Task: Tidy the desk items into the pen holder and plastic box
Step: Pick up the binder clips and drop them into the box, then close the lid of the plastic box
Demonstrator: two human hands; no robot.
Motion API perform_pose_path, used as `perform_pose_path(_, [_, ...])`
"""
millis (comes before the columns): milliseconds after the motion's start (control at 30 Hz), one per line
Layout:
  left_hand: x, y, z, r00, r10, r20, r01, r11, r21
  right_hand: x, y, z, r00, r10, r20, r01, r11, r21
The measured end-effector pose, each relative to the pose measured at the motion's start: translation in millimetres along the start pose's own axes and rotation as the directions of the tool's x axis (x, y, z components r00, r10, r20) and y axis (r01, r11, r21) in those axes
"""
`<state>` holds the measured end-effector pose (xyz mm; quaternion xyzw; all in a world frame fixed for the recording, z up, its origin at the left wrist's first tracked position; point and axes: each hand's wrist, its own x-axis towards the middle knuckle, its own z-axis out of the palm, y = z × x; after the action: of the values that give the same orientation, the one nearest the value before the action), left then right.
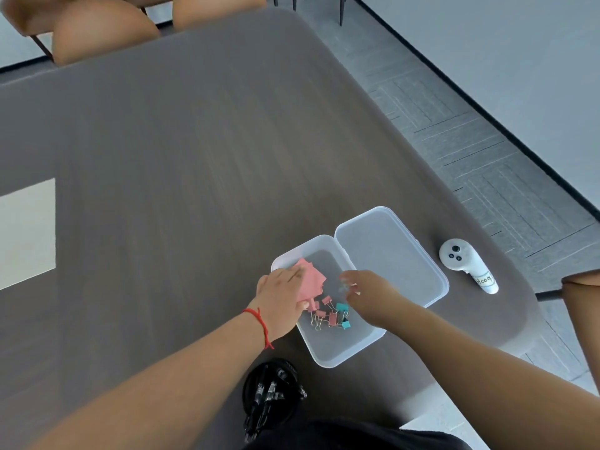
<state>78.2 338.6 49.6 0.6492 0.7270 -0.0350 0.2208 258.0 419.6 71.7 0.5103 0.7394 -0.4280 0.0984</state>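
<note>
A clear plastic box [344, 349] stands open on the dark table, its hinged lid [389, 254] lying flat to the right. Inside it lie several pink and teal binder clips [331, 315]. My left hand [282, 300] grips a stack of pink sticky notes [313, 277] over the box's left part. My right hand [367, 293] hovers over the box's right side, blurred, fingers apart; I cannot tell whether anything small is in it. A black mesh pen holder [272, 394] with several pens stands at the table's near edge, below my left forearm.
A white handheld controller [464, 264] with a label lies right of the lid near the table's edge. A pale rectangle [26, 232] lies on the table at the left. Brown chairs [97, 27] stand at the far side, another chair [581, 284] at the right.
</note>
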Motion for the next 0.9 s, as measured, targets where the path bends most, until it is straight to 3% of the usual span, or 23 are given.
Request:
perform_pose_path(67, [-5.5,-0.2,-0.4,0.998,-0.053,-0.023,0.049,0.990,-0.135,-0.4,11.1,-7.2,0.978,0.030,-0.208,-0.019,0.998,0.055])
perform_pose_path(133, [-11.4,3.0,-2.6,0.980,-0.188,-0.066,0.157,0.933,-0.324,4.3,26.9,-17.7,0.925,0.024,-0.380,-0.070,0.992,-0.109])
perform_pose_path(200, [-12.6,7.1,-3.4,0.919,-0.394,-0.017,0.329,0.790,-0.517,14.5,39.9,-29.5,0.923,0.027,-0.385,-0.157,0.937,-0.313])
perform_pose_path(300, [-17.2,16.3,-2.9,0.771,-0.594,0.230,0.512,0.364,-0.778,31.4,50.5,-43.5,0.914,0.258,-0.313,-0.337,0.912,-0.232])
perform_pose_path(367, [-24.6,22.5,-0.6,0.723,-0.566,0.396,0.515,0.059,-0.855,37.4,58.4,-52.3,0.868,0.411,-0.280,-0.449,0.889,-0.087])
perform_pose_path(433, [-30.4,25.1,1.1,0.734,-0.428,0.526,0.513,-0.157,-0.844,36.4,65.3,-62.1,0.834,0.486,-0.261,-0.502,0.865,0.007])
perform_pose_path(567, [-39.6,19.8,-3.9,0.765,-0.306,0.567,0.500,-0.272,-0.822,26.1,61.3,-83.6,0.848,0.459,-0.263,-0.485,0.874,-0.038])
perform_pose_path(733, [-44.9,15.4,-10.6,0.768,-0.253,0.588,0.464,-0.413,-0.784,-10.5,10.9,-107.3,0.923,0.184,-0.337,-0.252,0.953,-0.170])
perform_pose_path(900, [-49.5,15.6,-14.3,0.759,-0.255,0.599,0.453,-0.455,-0.767,-44.6,-43.7,-81.2,0.973,-0.060,-0.223,-0.020,0.939,-0.342])
